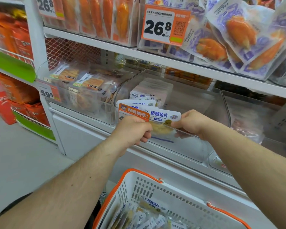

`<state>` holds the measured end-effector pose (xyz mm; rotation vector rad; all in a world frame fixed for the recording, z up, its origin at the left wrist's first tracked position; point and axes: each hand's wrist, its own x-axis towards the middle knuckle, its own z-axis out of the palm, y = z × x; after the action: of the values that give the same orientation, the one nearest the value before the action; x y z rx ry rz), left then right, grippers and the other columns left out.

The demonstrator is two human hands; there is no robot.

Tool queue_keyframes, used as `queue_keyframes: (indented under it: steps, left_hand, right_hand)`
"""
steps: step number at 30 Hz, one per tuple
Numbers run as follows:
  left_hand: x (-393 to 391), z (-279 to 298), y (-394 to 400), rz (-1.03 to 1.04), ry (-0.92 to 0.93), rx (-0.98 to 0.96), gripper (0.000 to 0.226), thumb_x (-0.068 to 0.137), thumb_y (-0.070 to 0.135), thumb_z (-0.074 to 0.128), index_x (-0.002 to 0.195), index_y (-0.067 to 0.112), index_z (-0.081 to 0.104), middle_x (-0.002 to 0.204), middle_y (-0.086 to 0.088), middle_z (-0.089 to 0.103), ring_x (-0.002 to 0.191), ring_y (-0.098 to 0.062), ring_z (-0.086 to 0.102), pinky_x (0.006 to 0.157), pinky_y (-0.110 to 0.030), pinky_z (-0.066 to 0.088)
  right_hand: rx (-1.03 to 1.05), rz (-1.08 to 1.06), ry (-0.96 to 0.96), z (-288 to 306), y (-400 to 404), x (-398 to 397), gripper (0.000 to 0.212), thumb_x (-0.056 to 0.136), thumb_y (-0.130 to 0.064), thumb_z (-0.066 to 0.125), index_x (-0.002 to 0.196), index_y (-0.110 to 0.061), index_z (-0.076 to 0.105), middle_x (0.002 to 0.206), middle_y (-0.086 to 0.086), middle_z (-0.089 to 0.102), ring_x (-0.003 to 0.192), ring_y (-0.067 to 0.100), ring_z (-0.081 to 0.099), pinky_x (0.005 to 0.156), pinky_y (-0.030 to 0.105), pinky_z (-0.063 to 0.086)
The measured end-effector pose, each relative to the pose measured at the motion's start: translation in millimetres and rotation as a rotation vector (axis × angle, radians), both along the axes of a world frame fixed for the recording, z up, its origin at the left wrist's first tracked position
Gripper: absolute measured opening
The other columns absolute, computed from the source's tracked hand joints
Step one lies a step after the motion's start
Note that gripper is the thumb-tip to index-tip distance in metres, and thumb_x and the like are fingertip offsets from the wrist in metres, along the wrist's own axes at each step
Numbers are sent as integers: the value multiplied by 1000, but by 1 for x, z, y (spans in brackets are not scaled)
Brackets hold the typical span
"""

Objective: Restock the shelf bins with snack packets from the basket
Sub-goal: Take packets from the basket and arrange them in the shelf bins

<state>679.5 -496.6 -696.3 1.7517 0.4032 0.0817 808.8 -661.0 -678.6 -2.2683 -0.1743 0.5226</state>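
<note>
A white-and-blue grilled cod fillet packet (162, 117) stands upright at the front of a clear plastic shelf bin (196, 146). My left hand (132, 129) grips its left edge and my right hand (191, 123) pinches its right edge, both over the bin's front wall. Several more of the same packets (149, 96) stand in a row behind it. Below, a white basket with orange handles (185, 195) holds several loose packets (150, 215).
A clear bin of fish snack packs (82, 83) sits to the left, and another clear bin (248, 119) to the right. The shelf above carries orange and purple packs behind a 26.8 price tag (163, 25). Orange goods fill the wire shelves at far left.
</note>
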Motion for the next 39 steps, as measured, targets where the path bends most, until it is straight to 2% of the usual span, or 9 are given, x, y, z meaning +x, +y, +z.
queue_keyframes:
  steps: [9, 14, 17, 20, 24, 30, 33, 36, 39]
  left_hand:
    - [2, -1, -3, -1, 3, 19, 16, 86, 14, 62, 70, 15, 67, 67, 0, 70, 62, -12, 62, 59, -24, 46]
    - [4, -3, -2, -9, 12, 17, 16, 85, 15, 63, 70, 15, 67, 63, 3, 69, 61, -11, 62, 59, -25, 46]
    - [4, -3, -3, -15, 11, 17, 16, 85, 15, 63, 70, 16, 67, 63, 4, 69, 61, -10, 62, 58, -24, 46]
    - [5, -4, -4, -21, 14, 26, 15, 85, 15, 63, 71, 16, 68, 65, 4, 70, 60, -9, 62, 58, -23, 46]
    - [6, -4, -5, -22, 18, 31, 14, 85, 14, 62, 72, 15, 68, 66, 3, 70, 60, -9, 62, 57, -23, 46]
    - [5, -8, -4, -31, 27, 49, 14, 86, 16, 64, 72, 16, 67, 68, 2, 71, 61, -9, 62, 57, -23, 46]
    - [4, -11, -5, -53, 35, 63, 15, 86, 16, 64, 71, 15, 66, 68, 3, 71, 61, -10, 63, 58, -24, 47]
    - [4, -16, -8, -94, 45, 95, 13, 87, 16, 64, 75, 14, 68, 69, 3, 72, 62, -9, 63, 59, -22, 46]
    - [5, -21, -18, -160, 59, 155, 12, 85, 16, 64, 76, 12, 70, 74, 0, 74, 63, -9, 64, 54, -17, 43]
  right_hand:
    - [26, 80, 60, -8, 42, 5, 19, 93, -14, 66, 105, 1, 69, 92, 17, 75, 88, 22, 75, 80, 35, 61]
    - [-10, 175, 71, -8, 59, 1, 19, 97, -17, 58, 109, -5, 68, 99, 12, 75, 75, 11, 73, 71, 26, 61]
    - [-21, 208, 59, -5, 62, 0, 16, 98, -17, 56, 107, -11, 68, 92, 6, 75, 67, 6, 71, 64, 22, 59]
    - [-16, 231, 57, -4, 62, -4, 13, 98, -16, 54, 97, -16, 67, 86, 2, 73, 70, 8, 69, 71, 24, 58]
    - [-13, 275, 64, -1, 59, -9, 14, 99, -19, 53, 95, -17, 67, 94, 5, 72, 79, 12, 69, 80, 27, 57]
    - [-56, 245, 55, 1, 58, -8, 21, 100, -23, 55, 108, -7, 67, 95, 8, 74, 79, 11, 72, 74, 25, 59]
    - [-119, 198, -112, 8, 49, -13, 15, 93, -19, 63, 88, -7, 70, 81, 7, 73, 76, 15, 71, 80, 32, 60]
    - [-226, 62, -586, 7, 32, -20, 14, 85, -14, 60, 82, -10, 73, 84, 6, 73, 84, 24, 68, 77, 34, 56]
    - [-51, -12, -851, 1, 14, -51, 14, 82, -12, 59, 79, -16, 72, 79, -1, 71, 77, 21, 62, 75, 31, 50]
